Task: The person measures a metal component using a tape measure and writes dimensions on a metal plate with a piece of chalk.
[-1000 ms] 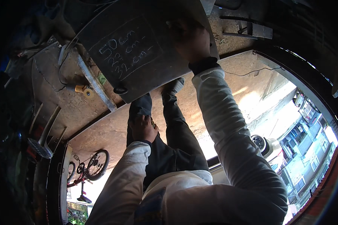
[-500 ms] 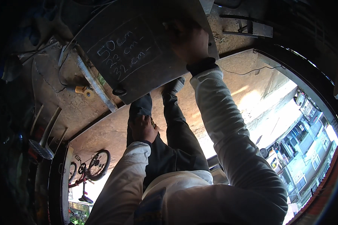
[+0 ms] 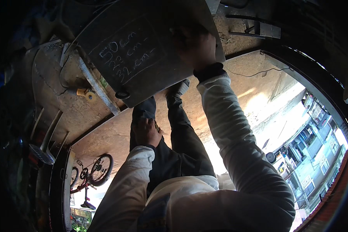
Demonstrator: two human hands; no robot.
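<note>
Right hand (image 3: 199,48) rests on a chalk-marked dark board (image 3: 158,75)

The board lies just beyond the knees, flat, dull and nearly black, straight-edged. Three rows of pale handwriting (image 3: 121,56) sit inside a thin drawn frame toward its left edge; a small dark ring (image 3: 122,95) lies by its near left corner. The right hand is curled near the right edge, its fingers too shadowed to tell any grip. The left hand (image 3: 147,132) bends over the left trouser leg (image 3: 144,110); whether it holds anything, I cannot tell.

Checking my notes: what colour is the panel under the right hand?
The panel is dark grey, seen in the head view.
</note>
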